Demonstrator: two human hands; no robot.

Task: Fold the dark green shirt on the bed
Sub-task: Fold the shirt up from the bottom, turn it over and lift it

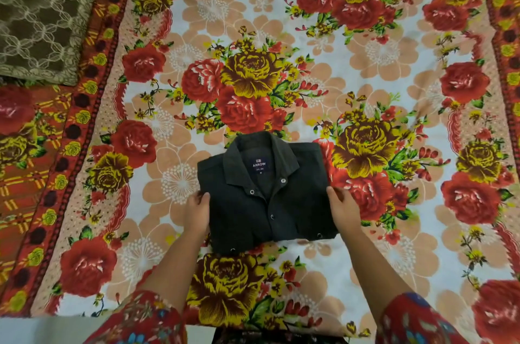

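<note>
- Head view, grip: the dark green shirt (267,197) lies folded into a compact rectangle between the two hands. The left hand (197,214) rests against its left edge and the right hand (342,208) against its right edge, each with fingers loosely curled at the border; whether either actually pinches the cloth cannot be told.
- Head view, surface: the shirt lies flat on a bedspread (281,34) printed with red and yellow roses (orange-red patterned bands run down both sides). A brown lattice-patterned cushion (39,23) sits well apart, far beyond the left hand.
- Head view, orientation: the collar (260,158), with its navy label (259,165), points away from the hands; the snap-button placket (274,203) runs midway between them, toward the person.
</note>
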